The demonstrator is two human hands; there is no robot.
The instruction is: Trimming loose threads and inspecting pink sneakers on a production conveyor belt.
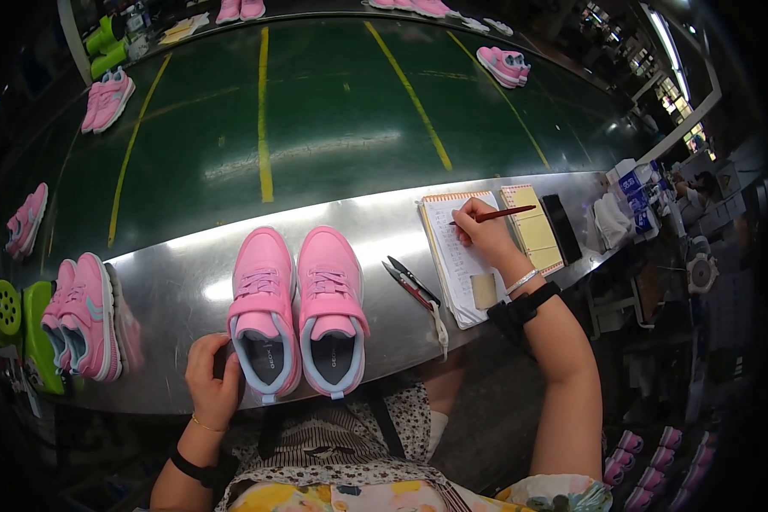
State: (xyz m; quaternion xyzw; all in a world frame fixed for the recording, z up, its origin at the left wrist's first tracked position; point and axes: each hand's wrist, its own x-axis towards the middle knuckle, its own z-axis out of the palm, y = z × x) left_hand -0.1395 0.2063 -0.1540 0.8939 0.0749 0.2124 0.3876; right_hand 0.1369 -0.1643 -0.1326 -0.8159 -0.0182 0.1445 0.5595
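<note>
My right hand [482, 232] is closed around a dark red pen [508, 213], its tip down on the written page of a spiral notebook [461, 290]. At the left shoe's heel, my left hand [211, 381] rests by the table's front edge, thumb and fingers loosely bent and slightly apart, with nothing visible in them. A pair of pink sneakers stands upright side by side before me, toes pointing away: a left shoe [263, 273] and a right shoe [328, 273]. Between the right shoe and the notebook lie thread snips [410, 286] with dark and red parts.
A yellow-paged notepad [533, 230] and a black phone-like slab [561, 229] lie right of the notebook. Another pink pair [85, 320] sits at the left, beside a green device [38, 333]. Beyond the metal edge, a green belt [316, 102] with yellow lines carries more pink shoes [108, 101].
</note>
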